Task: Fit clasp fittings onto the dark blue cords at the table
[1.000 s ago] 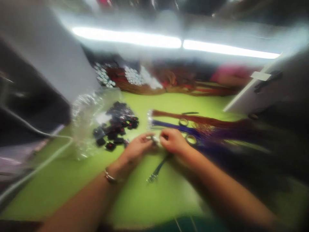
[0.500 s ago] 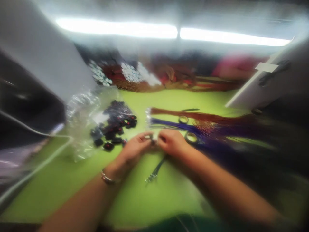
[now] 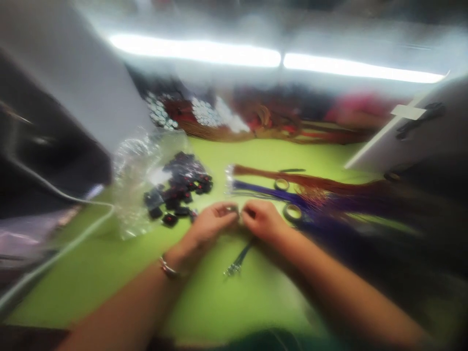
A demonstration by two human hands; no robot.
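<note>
Left hand (image 3: 212, 225) and right hand (image 3: 262, 220) meet fingertip to fingertip over green bench (image 3: 204, 302), both pinched narrow on small part (image 3: 237, 214) (too blurred to identify) with dark wire lead (image 3: 237, 259) trailing from it toward viewer. Left of part: black switches (image 3: 179, 192) spilling from clear bag (image 3: 137, 180). Right: tape roll (image 3: 293, 212), purple wire bundle (image 3: 270, 194). Risk: pinch slips, part drops among switches; trailing lead snags on a wrist.

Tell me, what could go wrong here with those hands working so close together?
The small part pinched between the left hand and right hand might slip; it is too blurred to identify. The dark wire bundle hanging below could snag. A forearm could nudge the black parts spilling from the clear bag.
</note>
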